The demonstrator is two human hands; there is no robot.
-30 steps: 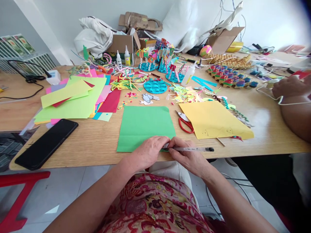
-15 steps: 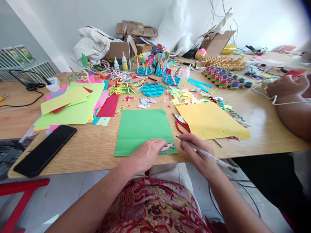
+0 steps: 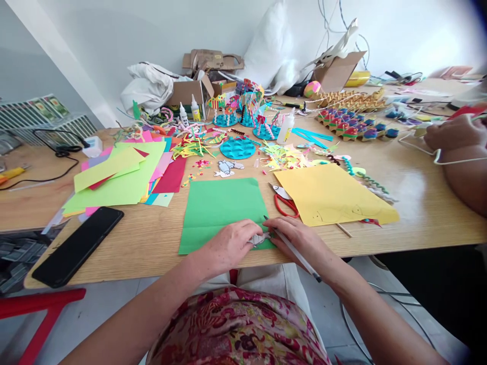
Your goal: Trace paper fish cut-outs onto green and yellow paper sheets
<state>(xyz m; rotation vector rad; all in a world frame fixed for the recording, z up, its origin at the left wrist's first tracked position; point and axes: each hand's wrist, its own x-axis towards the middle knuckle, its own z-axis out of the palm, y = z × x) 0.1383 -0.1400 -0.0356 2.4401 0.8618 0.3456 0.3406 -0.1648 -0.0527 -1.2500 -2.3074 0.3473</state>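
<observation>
A sheet of green paper [image 3: 222, 208] lies before me at the table's front edge. On its lower right corner sits a small white fish cutout [image 3: 260, 239], partly covered by fingers. My left hand [image 3: 228, 242] has its bent fingertips closed on the cutout's left side, against the sheet. In my right hand [image 3: 304, 242] is a clear-barrelled pen [image 3: 296, 252], its dark tip pointing up and left while the fingers rest at the cutout's right end. Red-handled scissors [image 3: 286, 205] lie just beyond, beside a yellow sheet [image 3: 335, 192] with pencilled outlines.
A black phone [image 3: 78, 246] and stacked coloured paper [image 3: 114, 177] are on the left. Paper scraps [image 3: 289, 154], a blue disc [image 3: 238, 148], glue bottles [image 3: 286, 126] and painted egg-carton pieces [image 3: 353, 124] stand farther back. Another person's hand [image 3: 454, 134] is at the right.
My right hand has moved left with the pen onto the green sheet's corner, and its fingers now reach the cutout. My left hand stays on the cutout. The view has shifted slightly.
</observation>
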